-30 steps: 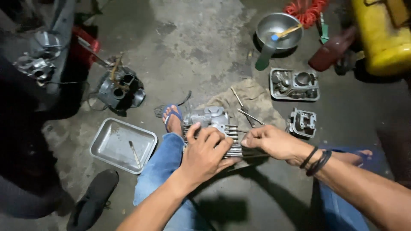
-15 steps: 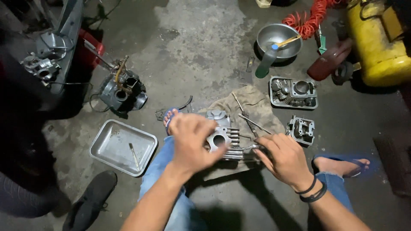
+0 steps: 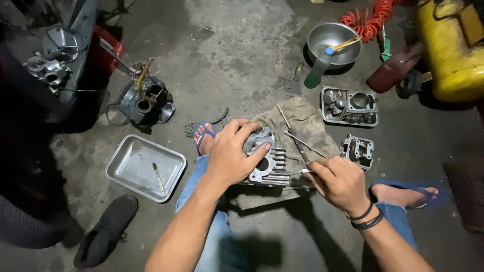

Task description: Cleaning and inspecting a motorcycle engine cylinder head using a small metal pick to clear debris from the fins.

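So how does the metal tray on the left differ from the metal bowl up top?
The metal tray is rectangular and shallow; the metal bowl is round and deeper. The tray holds only one thin tool lying flat, while a stick with a blue end leans across the bowl's rim. The tray lies beside the left hand's forearm; the bowl sits farther off, by the orange coiled hose. Both are bare grey metal on the concrete floor.

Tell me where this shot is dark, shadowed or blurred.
Head view: light falls on the middle floor, where the left hand and engine part look sharp; left edge near the tyre sinks into darkness; arms cast shadows on the concrete below; the blue sandal by the right hand looks smeared.
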